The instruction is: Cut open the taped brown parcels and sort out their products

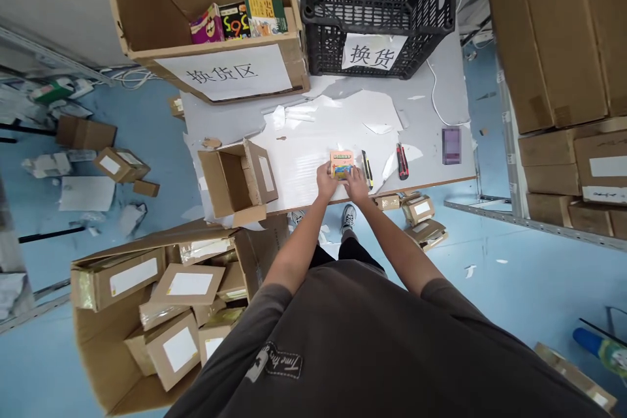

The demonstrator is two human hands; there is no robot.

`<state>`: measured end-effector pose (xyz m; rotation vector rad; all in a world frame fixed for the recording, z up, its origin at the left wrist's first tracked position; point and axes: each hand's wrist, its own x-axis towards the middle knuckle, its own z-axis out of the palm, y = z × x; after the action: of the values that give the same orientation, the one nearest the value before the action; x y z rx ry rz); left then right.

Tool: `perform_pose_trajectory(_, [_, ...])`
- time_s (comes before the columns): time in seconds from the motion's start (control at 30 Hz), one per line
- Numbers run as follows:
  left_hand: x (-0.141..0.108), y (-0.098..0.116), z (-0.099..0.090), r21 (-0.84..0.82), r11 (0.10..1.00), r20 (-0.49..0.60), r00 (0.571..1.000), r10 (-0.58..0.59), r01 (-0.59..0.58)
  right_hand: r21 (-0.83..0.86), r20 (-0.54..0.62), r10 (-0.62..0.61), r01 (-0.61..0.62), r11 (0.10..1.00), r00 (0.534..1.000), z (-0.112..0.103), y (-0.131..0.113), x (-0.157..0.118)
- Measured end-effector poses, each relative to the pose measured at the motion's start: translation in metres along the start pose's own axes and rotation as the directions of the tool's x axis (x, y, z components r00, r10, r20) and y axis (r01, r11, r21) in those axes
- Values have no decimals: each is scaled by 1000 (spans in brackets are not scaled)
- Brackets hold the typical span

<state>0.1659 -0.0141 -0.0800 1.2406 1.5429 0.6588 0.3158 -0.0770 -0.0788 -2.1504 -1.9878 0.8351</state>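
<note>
A small colourful box (341,157), pink at the top with a blue and yellow picture below, is between my hands near the table's front edge. My left hand (326,181) grips its left side with closed fingers. The fingers of my right hand (357,185) are bent over its lower right part and hide that corner. Just right of my right hand lies a black and yellow utility knife (367,168). Farther right is a red and black utility knife (402,162). To the left an opened cardboard box (264,173) stands with its flaps out.
At the table's (435,173) back are a large carton (137,55) holding several colourful boxes and a black plastic crate (326,52). Paper scraps (294,116) litter the top. A big carton of parcels (93,346) stands on the floor at left; stacked cartons (548,157) line the right.
</note>
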Motion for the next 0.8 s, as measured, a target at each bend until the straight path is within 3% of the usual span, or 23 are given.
perform_pose_trajectory(0.07, [3, -2, 3, -142, 987, 7, 997, -76, 76, 40, -35, -18, 20, 999, 999, 1, 0, 0])
perform_pose_trajectory(0.17, [3, 2, 1, -234, 967, 54, 994, -91, 101, 108, -65, -61, 68, 992, 996, -4, -1, -3])
perform_pose_trajectory(0.3, [-4, 25, -21, -354, 932, 54, 996, -68, 83, 263, -142, -87, 123, 957, 986, -29, -12, -5])
perform_pose_trajectory(0.43, [-17, 65, -67, -469, 883, 63, 998, 7, 23, 487, -265, -75, 201, 850, 961, -74, -45, -1])
perform_pose_trajectory(0.6, [-35, 122, -142, -529, 837, 21, 984, 178, -140, 771, -335, -29, 292, 565, 942, -134, -112, 7])
perform_pose_trajectory(0.7, [-43, 148, -181, -512, 820, -47, 962, 268, -254, 834, -376, -29, 352, 425, 926, -158, -152, 9])
perform_pose_trajectory(0.8, [-47, 165, -207, -465, 815, -104, 936, 337, -346, 837, -419, -16, 393, 381, 908, -172, -182, 12])
